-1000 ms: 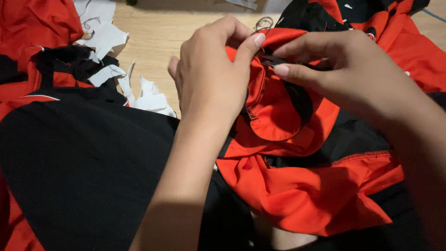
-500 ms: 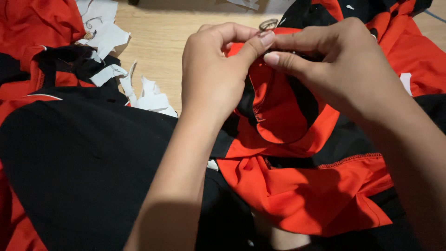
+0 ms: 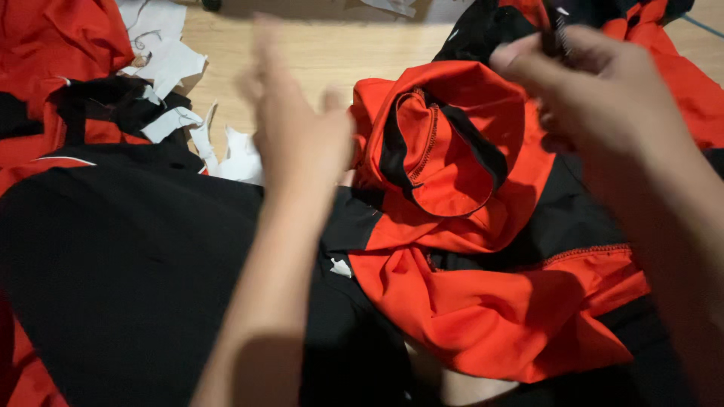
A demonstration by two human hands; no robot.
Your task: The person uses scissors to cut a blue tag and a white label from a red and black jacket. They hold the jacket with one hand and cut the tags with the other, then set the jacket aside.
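Black fabric panel (image 3: 113, 264): fills the lower left, lying flat; its lower edge is cut off by the frame.

Red fabric (image 3: 53, 45) and white paper scraps (image 3: 170, 56): upper left, loose on the wooden worktop (image 3: 317, 53). Risk: a sweep of the arm could drag scraps into the garment folds.

Left hand (image 3: 298, 132): raised over the worktop beside the garment, fingers spread, grip open and holding nothing. Heavily motion-blurred; fingertips cannot be made out.

Red and black garment (image 3: 452, 181): centre, bunched in a heap with a rounded, stitched opening turned upward, an orange-stitched seam near its lower right. It lies between the two hands, touching neither clearly. Risk: with the left hand off it, a pull from the right could tip the heap and lose the fold now showing.

Right hand (image 3: 596, 90): upper right, fingers drawn together in a closed grip on a small dark ridged item (image 3: 562, 34) at the fingertips. What the item is cannot be told. Risk: a thing so small, pinched only at the tips, could slip into the dark cloth and be hard to find.

Forearms hide the garment's lower left and right edges.
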